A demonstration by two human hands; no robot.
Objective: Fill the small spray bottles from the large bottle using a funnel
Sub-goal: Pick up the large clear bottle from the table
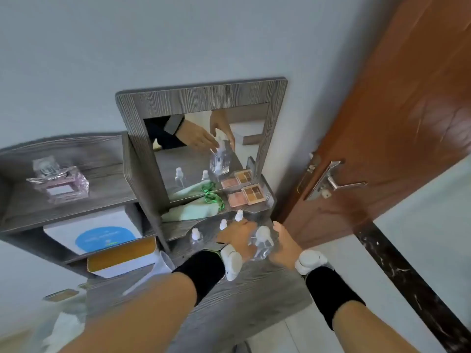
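Large bottle [260, 244] upright near the bench [242, 296] back, mirror [204, 138] just behind, door [382, 149] close on its right, bare wood in front. Left hand [238, 238] and right hand [285, 244] flanking it, each grip around its clear sides. Three small spray bottles [223, 224] just left, contents unclear.

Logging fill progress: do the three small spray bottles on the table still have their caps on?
Yes. All three small spray bottles stand upright, each topped with white.
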